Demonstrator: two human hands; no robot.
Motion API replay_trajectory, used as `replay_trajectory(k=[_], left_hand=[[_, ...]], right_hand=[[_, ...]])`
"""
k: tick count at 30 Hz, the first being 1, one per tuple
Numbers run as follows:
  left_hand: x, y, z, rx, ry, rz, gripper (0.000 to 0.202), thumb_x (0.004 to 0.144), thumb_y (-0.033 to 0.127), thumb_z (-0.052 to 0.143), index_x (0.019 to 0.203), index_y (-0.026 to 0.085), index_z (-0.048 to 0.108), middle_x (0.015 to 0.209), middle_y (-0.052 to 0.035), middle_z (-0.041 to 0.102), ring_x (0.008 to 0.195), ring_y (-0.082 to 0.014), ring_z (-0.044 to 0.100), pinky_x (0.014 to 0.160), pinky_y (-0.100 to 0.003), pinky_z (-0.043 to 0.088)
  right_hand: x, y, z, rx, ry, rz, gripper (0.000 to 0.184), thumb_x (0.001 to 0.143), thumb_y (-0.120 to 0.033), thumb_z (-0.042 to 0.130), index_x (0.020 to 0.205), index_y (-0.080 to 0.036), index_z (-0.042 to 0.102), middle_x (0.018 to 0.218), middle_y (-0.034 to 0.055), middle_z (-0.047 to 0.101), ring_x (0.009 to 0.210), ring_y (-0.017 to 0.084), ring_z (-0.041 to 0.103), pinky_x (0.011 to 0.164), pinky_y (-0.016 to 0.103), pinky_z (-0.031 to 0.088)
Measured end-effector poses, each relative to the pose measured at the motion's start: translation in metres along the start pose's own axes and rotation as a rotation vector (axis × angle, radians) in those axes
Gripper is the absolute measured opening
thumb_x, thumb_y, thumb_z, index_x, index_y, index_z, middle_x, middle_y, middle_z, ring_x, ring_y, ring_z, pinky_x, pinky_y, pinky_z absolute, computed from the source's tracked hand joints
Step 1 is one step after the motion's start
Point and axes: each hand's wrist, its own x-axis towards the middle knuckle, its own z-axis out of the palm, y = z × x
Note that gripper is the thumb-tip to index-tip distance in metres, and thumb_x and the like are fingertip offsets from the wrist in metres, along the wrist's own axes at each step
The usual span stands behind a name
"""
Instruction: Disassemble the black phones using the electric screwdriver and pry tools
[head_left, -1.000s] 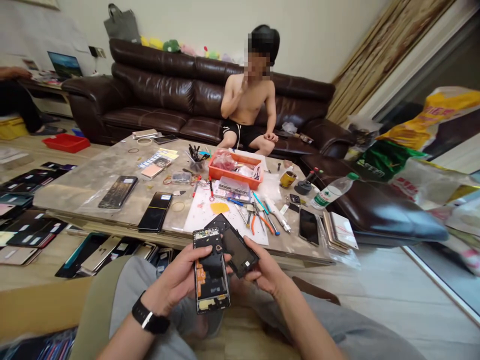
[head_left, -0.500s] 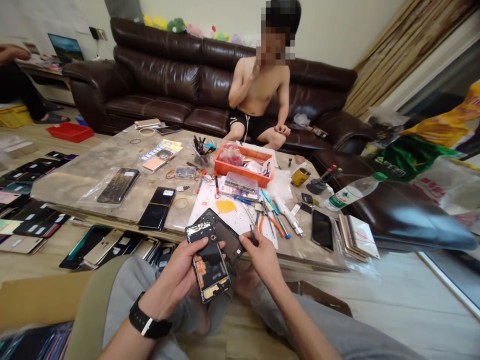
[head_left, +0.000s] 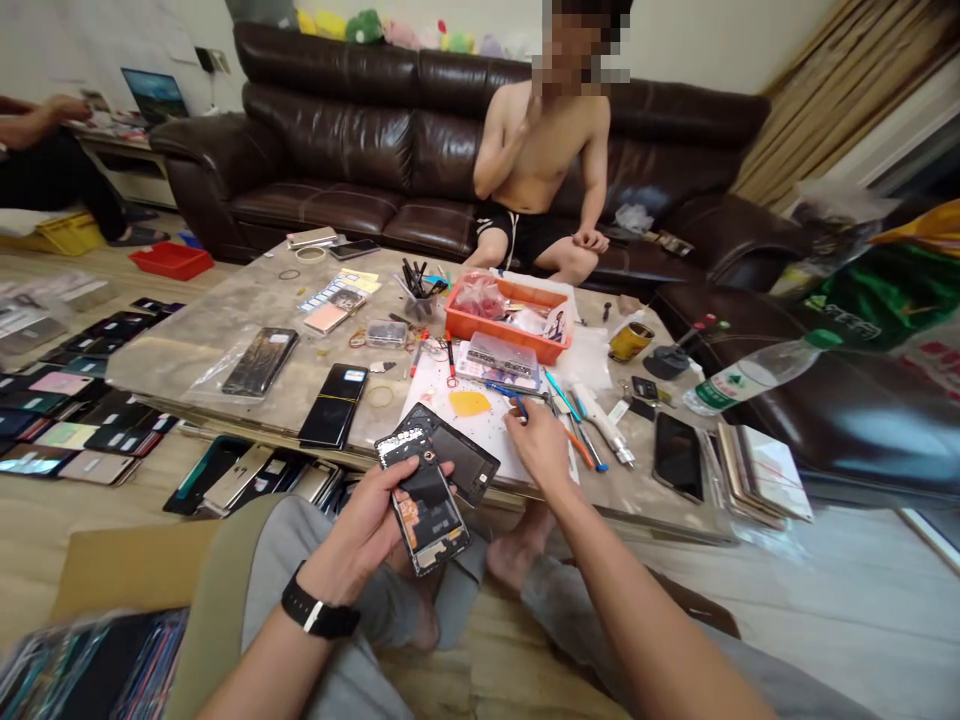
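My left hand (head_left: 371, 525) is closed around an opened phone (head_left: 426, 500) with its insides showing, held above my lap. The phone's black back cover (head_left: 457, 455) lies on the white mat (head_left: 480, 425) at the table's near edge. My right hand (head_left: 541, 448) reaches over the mat, fingers pinched on a thin blue-handled tool (head_left: 517, 403), beside pliers and screwdrivers (head_left: 585, 432). A yellow pick (head_left: 469, 403) lies just left of that hand.
The marble table (head_left: 225, 330) carries phones (head_left: 334, 405), an orange parts tray (head_left: 510, 320), a cup of tools (head_left: 416, 290), a water bottle (head_left: 750, 375). Another person sits on the brown sofa (head_left: 360, 150) behind it. Several phones cover the floor at left (head_left: 75, 420).
My right hand set the back cover down on the mat, picked up a blue tool and moved forward over the table. The camera tilted down and left.
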Motion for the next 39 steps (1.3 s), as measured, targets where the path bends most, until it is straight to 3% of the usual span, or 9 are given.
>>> replay_trajectory(k=[3, 6, 9, 14, 19, 24, 28, 33, 39], left_hand=[[-0.006, 0.001, -0.001, -0.027, -0.040, -0.022, 0.028, 0.093, 0.013, 0.056, 0.120, 0.008, 0.062, 0.093, -0.0181, 0.078, 0.081, -0.0302, 0.077, 0.083, -0.050, 0.061], [-0.012, 0.000, -0.001, -0.045, -0.092, -0.078, 0.028, 0.093, 0.015, 0.057, 0.120, 0.011, 0.063, 0.096, -0.0178, 0.078, 0.083, -0.0307, 0.077, 0.084, -0.052, 0.059], [-0.018, -0.006, -0.002, -0.046, -0.124, -0.156, 0.027, 0.092, 0.016, 0.058, 0.118, 0.009, 0.063, 0.098, -0.0197, 0.078, 0.081, -0.0315, 0.077, 0.082, -0.053, 0.059], [-0.028, -0.018, -0.007, -0.044, -0.171, -0.191, 0.029, 0.090, 0.015, 0.060, 0.117, 0.008, 0.064, 0.104, -0.0233, 0.076, 0.085, -0.0356, 0.076, 0.081, -0.058, 0.058], [-0.034, -0.027, -0.015, -0.082, -0.173, -0.131, 0.030, 0.088, 0.014, 0.063, 0.116, 0.006, 0.067, 0.097, -0.0217, 0.077, 0.083, -0.0336, 0.076, 0.084, -0.052, 0.057], [-0.033, -0.039, -0.012, -0.184, -0.185, -0.035, 0.038, 0.096, 0.036, 0.054, 0.114, 0.007, 0.070, 0.098, -0.0186, 0.077, 0.091, -0.0297, 0.075, 0.090, -0.044, 0.056], [-0.033, -0.052, -0.002, -0.297, -0.225, 0.019, 0.053, 0.099, 0.054, 0.044, 0.106, 0.010, 0.072, 0.100, -0.0149, 0.077, 0.100, -0.0289, 0.072, 0.095, -0.043, 0.053], [-0.034, -0.062, 0.003, -0.370, -0.197, 0.079, 0.053, 0.097, 0.057, 0.047, 0.104, 0.011, 0.072, 0.096, -0.0138, 0.077, 0.097, -0.0272, 0.071, 0.094, -0.041, 0.053], [-0.029, -0.064, -0.003, -0.311, -0.244, 0.052, 0.066, 0.094, 0.067, 0.042, 0.107, 0.010, 0.072, 0.090, -0.0138, 0.076, 0.080, -0.0235, 0.070, 0.078, -0.036, 0.056]], right_hand=[[-0.026, -0.001, -0.008, 0.146, -0.140, 0.115, 0.028, 0.084, -0.046, 0.060, 0.090, -0.020, 0.067, 0.097, 0.0097, 0.075, 0.092, 0.026, 0.072, 0.069, 0.029, 0.050], [-0.068, 0.002, -0.014, 0.314, -0.422, 0.281, 0.054, 0.086, -0.066, 0.050, 0.096, -0.016, 0.068, 0.090, 0.0144, 0.075, 0.071, 0.025, 0.073, 0.039, 0.020, 0.028], [-0.102, 0.007, -0.017, 0.479, -0.659, 0.407, 0.067, 0.089, -0.071, 0.040, 0.112, -0.014, 0.068, 0.095, 0.0183, 0.076, 0.066, 0.025, 0.074, 0.034, 0.017, 0.011], [-0.128, 0.013, -0.023, 1.000, -0.804, 0.654, 0.048, 0.093, -0.057, 0.055, 0.115, -0.016, 0.068, 0.096, 0.0142, 0.076, 0.063, 0.017, 0.072, 0.034, 0.010, 0.009], [-0.149, 0.006, -0.033, 0.873, -0.624, 0.519, 0.052, 0.087, -0.057, 0.065, 0.120, -0.017, 0.067, 0.107, 0.0168, 0.076, 0.071, 0.017, 0.071, 0.034, 0.010, 0.013], [-0.184, -0.003, -0.031, 0.210, -0.217, 0.107, 0.048, 0.082, -0.059, 0.064, 0.113, -0.022, 0.066, 0.105, 0.0097, 0.077, 0.090, 0.026, 0.073, 0.062, 0.028, 0.056], [-0.208, -0.001, -0.017, -0.283, -0.065, -0.186, 0.043, 0.082, -0.056, 0.062, 0.112, -0.026, 0.063, 0.110, 0.0091, 0.074, 0.099, 0.031, 0.072, 0.078, 0.043, 0.060], [-0.220, 0.004, -0.003, -0.489, 0.014, -0.365, 0.038, 0.087, -0.051, 0.059, 0.118, -0.028, 0.056, 0.115, 0.0083, 0.070, 0.093, 0.028, 0.073, 0.064, 0.037, 0.061], [-0.222, 0.009, -0.002, -0.507, -0.028, -0.370, 0.043, 0.089, -0.051, 0.059, 0.125, -0.029, 0.051, 0.128, 0.0100, 0.065, 0.105, 0.030, 0.071, 0.073, 0.041, 0.063]])
